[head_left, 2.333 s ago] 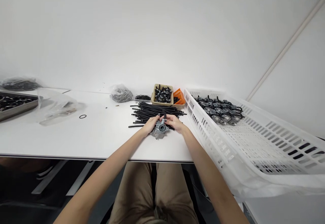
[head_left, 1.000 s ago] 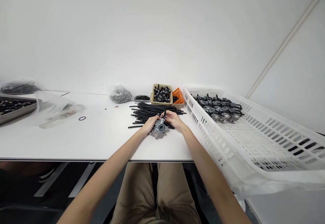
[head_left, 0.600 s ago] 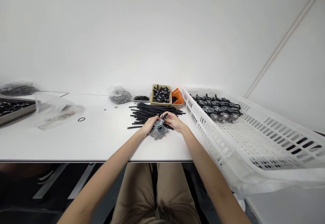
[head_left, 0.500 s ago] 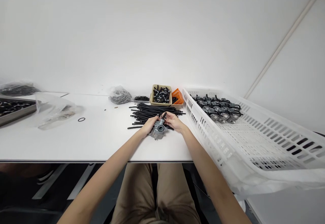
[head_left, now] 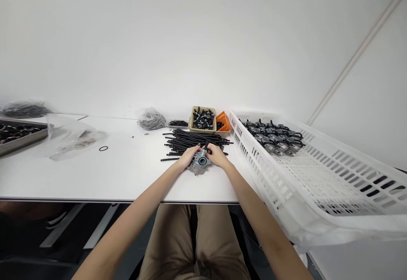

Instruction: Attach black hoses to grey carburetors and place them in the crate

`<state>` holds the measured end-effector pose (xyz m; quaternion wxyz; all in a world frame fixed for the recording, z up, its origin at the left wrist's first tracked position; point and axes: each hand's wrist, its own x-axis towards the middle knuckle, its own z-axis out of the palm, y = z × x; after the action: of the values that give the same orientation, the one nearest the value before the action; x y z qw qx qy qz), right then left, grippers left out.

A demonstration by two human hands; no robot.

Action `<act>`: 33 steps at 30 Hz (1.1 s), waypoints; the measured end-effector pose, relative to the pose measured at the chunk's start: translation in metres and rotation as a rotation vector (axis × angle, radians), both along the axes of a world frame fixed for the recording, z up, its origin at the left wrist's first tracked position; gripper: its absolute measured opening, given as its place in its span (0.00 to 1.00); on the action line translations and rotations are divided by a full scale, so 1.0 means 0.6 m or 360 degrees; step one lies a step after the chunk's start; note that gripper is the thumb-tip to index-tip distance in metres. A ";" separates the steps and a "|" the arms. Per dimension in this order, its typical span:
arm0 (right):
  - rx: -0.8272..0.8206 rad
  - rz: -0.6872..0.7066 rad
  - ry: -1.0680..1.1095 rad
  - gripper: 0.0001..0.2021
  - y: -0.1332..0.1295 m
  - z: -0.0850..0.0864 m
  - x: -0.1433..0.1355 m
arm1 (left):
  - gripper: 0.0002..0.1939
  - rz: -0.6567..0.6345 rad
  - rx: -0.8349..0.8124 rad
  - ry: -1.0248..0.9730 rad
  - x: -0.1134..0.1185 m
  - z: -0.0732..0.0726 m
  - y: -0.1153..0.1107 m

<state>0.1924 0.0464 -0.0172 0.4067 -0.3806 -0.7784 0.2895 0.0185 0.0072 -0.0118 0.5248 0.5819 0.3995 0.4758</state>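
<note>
A grey metal carburetor (head_left: 199, 161) with a round bore facing me is held low over the white table, in front of a pile of black rubber hoses (head_left: 186, 140). My left hand (head_left: 187, 157) is closed around its left side. On the other side, my right hand (head_left: 216, 154) has its fingers curled against the carburetor's upper right, by the black piece (head_left: 206, 144) standing up from its top. The right fingertips are partly hidden, so their exact contact is unclear.
To the right stands a large white crate (head_left: 263, 165) holding rows of carburetors (head_left: 275, 136). Behind the hoses are a cream bin (head_left: 190, 123) of black-and-metal parts and a tilted orange basket (head_left: 226, 121). Leftward lie a black ring (head_left: 103, 148), plastic bags (head_left: 71, 140) and a metal tray (head_left: 32, 138).
My right hand has moved slightly down and left, its fingers curling closer to the carburetor's side. The left hand keeps its hold, and the carburetor stays in nearly the same place.
</note>
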 end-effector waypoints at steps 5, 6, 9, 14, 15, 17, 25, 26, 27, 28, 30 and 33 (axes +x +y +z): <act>0.0046 0.0024 -0.0114 0.12 -0.003 -0.004 0.001 | 0.23 0.0056 0.0079 0.0014 0.001 0.006 -0.002; 0.0028 0.0036 -0.0096 0.12 -0.004 -0.003 0.001 | 0.22 0.0055 0.0086 0.0010 0.001 0.006 -0.003; 0.0015 0.0044 -0.0030 0.13 -0.003 -0.004 0.001 | 0.21 0.0032 0.0089 -0.0002 0.001 0.007 -0.004; -0.0023 -0.0039 0.0215 0.14 0.002 -0.004 -0.003 | 0.23 0.0010 0.0132 0.0034 -0.001 0.003 -0.006; -0.0045 -0.0058 0.0288 0.15 0.004 -0.002 -0.005 | 0.23 0.0010 0.0131 0.0035 -0.001 0.003 -0.007; -0.0114 -0.0068 0.0457 0.15 0.006 0.003 -0.008 | 0.23 0.0013 0.0114 0.0030 -0.001 0.002 -0.008; -0.0583 0.0184 0.0990 0.17 -0.005 0.030 -0.002 | 0.22 0.0084 0.0102 0.0020 0.001 0.006 -0.008; -0.0643 0.0248 0.1055 0.17 -0.007 0.032 0.001 | 0.21 0.0107 0.0118 0.0029 0.001 0.006 -0.008; -0.0689 0.0315 0.1121 0.17 -0.009 0.033 0.003 | 0.21 0.0126 0.0131 0.0037 0.001 0.006 -0.008; -0.0722 0.0377 0.1187 0.16 -0.011 0.033 0.004 | 0.21 0.0133 0.0137 0.0045 0.002 0.007 -0.009; -0.0762 0.0476 0.1308 0.14 -0.015 0.035 0.007 | 0.20 0.0113 0.0132 0.0054 0.002 0.008 -0.011; -0.0785 0.0549 0.1502 0.11 -0.020 0.040 0.010 | 0.20 0.0085 0.0166 0.0061 0.003 0.008 -0.013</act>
<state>0.1981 0.0344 0.0067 0.5566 -0.1608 -0.4721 0.6644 0.0201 -0.0004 -0.0069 0.4732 0.6065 0.3995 0.4986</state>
